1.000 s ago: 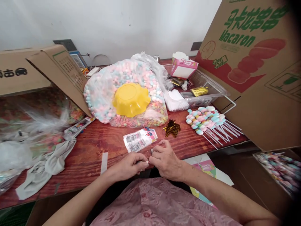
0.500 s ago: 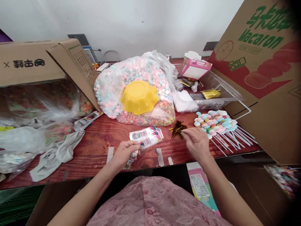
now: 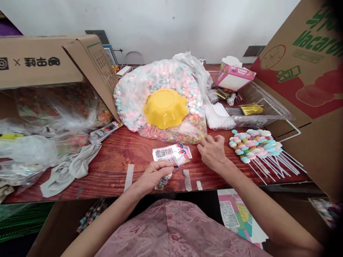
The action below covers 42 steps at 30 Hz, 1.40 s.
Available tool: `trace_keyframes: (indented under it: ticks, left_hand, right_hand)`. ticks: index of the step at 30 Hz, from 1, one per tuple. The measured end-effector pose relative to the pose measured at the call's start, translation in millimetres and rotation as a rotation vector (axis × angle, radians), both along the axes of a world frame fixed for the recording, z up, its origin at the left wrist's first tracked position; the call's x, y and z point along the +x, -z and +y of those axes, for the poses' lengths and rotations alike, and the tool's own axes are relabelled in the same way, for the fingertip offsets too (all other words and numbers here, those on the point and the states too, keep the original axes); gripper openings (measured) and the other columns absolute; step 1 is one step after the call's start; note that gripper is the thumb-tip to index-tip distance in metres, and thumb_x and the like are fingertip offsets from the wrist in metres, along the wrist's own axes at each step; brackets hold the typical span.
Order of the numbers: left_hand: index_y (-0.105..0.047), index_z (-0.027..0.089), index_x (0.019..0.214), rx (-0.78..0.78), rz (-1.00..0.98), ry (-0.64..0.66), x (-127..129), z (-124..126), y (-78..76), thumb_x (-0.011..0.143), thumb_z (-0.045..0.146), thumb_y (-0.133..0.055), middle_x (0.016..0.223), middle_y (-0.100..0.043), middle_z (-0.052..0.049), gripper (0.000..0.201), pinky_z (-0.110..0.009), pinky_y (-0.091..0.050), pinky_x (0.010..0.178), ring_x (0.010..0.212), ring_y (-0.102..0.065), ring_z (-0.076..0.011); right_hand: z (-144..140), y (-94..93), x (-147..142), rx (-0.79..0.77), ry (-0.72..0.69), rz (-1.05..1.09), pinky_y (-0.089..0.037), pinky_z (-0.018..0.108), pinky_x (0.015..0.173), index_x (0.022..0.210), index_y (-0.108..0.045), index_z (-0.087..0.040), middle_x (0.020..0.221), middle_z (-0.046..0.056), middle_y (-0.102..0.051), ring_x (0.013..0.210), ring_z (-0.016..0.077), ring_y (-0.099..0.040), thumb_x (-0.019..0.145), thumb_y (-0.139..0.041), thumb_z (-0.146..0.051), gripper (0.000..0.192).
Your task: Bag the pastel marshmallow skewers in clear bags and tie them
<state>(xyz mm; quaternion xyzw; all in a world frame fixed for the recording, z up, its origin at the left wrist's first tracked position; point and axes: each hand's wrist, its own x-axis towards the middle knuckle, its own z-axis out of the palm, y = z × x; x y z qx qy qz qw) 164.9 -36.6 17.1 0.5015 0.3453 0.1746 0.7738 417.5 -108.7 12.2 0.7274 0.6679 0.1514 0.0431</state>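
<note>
Pinching a small packet (image 3: 163, 182) in the left hand (image 3: 154, 174), before the yellow bowl (image 3: 165, 109); slanting lengthwise down-left toward the body, glossy, patterned. With right hand (image 3: 213, 151) curled front-right of the bowl; cannot tell whether gripping anything.

Reddish wood-grain worktop (image 3: 115, 157); on it: sweets bag (image 3: 131, 96), printed packets (image 3: 164, 154), skewered sweets (image 3: 253, 145), clear tray (image 3: 252, 122), grey cloth (image 3: 72, 171), tape strips (image 3: 129, 176).

The dusty-pink top (image 3: 150, 235), floral-patterned and textured, shows 2 round buttons (image 3: 175, 237).
</note>
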Motion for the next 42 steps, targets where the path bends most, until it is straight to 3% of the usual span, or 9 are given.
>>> trace_keyframes:
  ticks: [4, 9, 16, 22, 26, 30, 34, 38, 42]
  left_hand:
    - [-0.074, 0.013, 0.071, -0.056, -0.014, -0.003, 0.0, -4.6, 4.3, 0.060, 0.043, -0.083, 0.058, -0.058, 0.001, 0.033, -0.019, -0.027, 0.049, 0.052, -0.043, -0.0054]
    - [-0.074, 0.013, 0.070, -0.124, -0.033, -0.072, -3.3, -3.4, 7.5, 0.057, 0.042, -0.085, 0.059, -0.063, -0.001, 0.034, -0.019, -0.032, 0.051, 0.052, -0.048, -0.0058]
    - [-0.075, 0.012, 0.074, -0.199, -0.097, -0.071, 8.5, -0.3, 8.2, 0.057, 0.040, -0.087, 0.063, -0.067, -0.004, 0.035, -0.018, -0.036, 0.050, 0.051, -0.053, -0.0062]
    - [-0.073, 0.011, 0.080, -0.315, -0.214, -0.021, 39.8, -6.8, -9.9, 0.058, 0.033, -0.087, 0.076, -0.070, -0.005, 0.034, -0.019, -0.045, 0.057, 0.060, -0.059, -0.0082]
    - [-0.070, 0.010, 0.075, -0.409, -0.343, 0.048, 65.4, -14.1, -24.4, 0.055, 0.029, -0.088, 0.080, -0.070, -0.006, 0.032, -0.027, -0.053, 0.068, 0.068, -0.063, -0.0127]
    - [-0.071, 0.008, 0.071, -0.436, -0.329, 0.027, 75.2, -21.7, -20.2, 0.050, 0.027, -0.089, 0.069, -0.068, -0.004, 0.033, -0.024, -0.050, 0.063, 0.058, -0.060, -0.0102]
    - [-0.071, 0.009, 0.068, -0.366, -0.264, 0.057, 61.4, -22.2, -11.5, 0.051, 0.031, -0.087, 0.066, -0.067, -0.004, 0.032, -0.021, -0.042, 0.057, 0.057, -0.057, -0.0090]
    - [-0.073, 0.013, 0.070, 0.062, -0.181, 0.104, 40.7, -20.6, -11.2, 0.068, 0.032, -0.077, 0.071, -0.067, -0.004, 0.020, -0.024, -0.043, 0.066, 0.065, -0.057, -0.0116]
    - [-0.073, 0.015, 0.081, 0.710, -0.126, 0.251, 25.0, -24.0, -17.7, 0.088, 0.027, -0.057, 0.087, -0.069, -0.009, 0.022, -0.030, -0.046, 0.080, 0.084, -0.061, -0.0181]
  right_hand:
    - [19.8, 0.8, -2.1, -0.090, -0.055, -0.028, -0.023, 0.043, 0.077, 0.067, -0.065, -0.016, 0.090, 0.011, -0.066, 0.093, 0.0248, -0.045, 0.079, -0.048, 0.000, 0.026]
    - [12.5, -3.6, 14.5, -0.049, -0.098, 0.020, -0.027, 0.045, 0.082, 0.078, -0.070, -0.021, 0.095, 0.006, -0.069, 0.094, 0.0229, -0.050, 0.083, -0.051, -0.005, 0.025]
    - [-5.4, 9.6, 60.6, 0.777, -0.014, 0.805, -0.047, 0.036, 0.077, 0.080, -0.073, -0.024, 0.077, 0.002, -0.070, 0.077, 0.0183, -0.061, 0.083, -0.065, -0.031, 0.011]
    - [-17.8, 8.2, 28.5, 1.091, 0.074, 1.101, -0.051, 0.037, 0.076, 0.081, -0.072, -0.022, 0.077, 0.001, -0.068, 0.075, 0.0176, -0.062, 0.077, -0.072, -0.032, 0.010]
    - [-36.2, 6.4, -10.8, 0.972, -0.119, 0.978, -0.053, 0.041, 0.076, 0.085, -0.073, -0.027, 0.079, 0.001, -0.070, 0.078, 0.0197, -0.064, 0.081, -0.069, -0.024, 0.006]
    - [-51.2, 14.8, -39.2, 0.859, -0.279, 0.935, -0.055, 0.045, 0.076, 0.089, -0.072, -0.030, 0.084, 0.001, -0.075, 0.079, 0.0219, -0.068, 0.082, -0.066, -0.020, 0.013]
    - [-57.3, 23.2, -53.4, 0.905, -0.118, 1.276, -0.054, 0.040, 0.074, 0.083, -0.071, -0.025, 0.079, 0.003, -0.072, 0.077, 0.0210, -0.066, 0.084, -0.064, -0.022, 0.007]
    - [-58.5, 21.2, -50.7, 0.774, 0.046, 1.667, -0.049, 0.030, 0.066, 0.084, -0.071, -0.022, 0.084, 0.004, -0.071, 0.069, 0.0155, -0.060, 0.086, -0.064, -0.029, 0.010]
    - [-54.5, 1.1, -47.7, 0.218, 0.011, 1.747, -0.048, 0.026, 0.061, 0.092, -0.073, -0.019, 0.089, 0.006, -0.073, 0.068, 0.0144, -0.061, 0.087, -0.062, -0.042, 0.026]
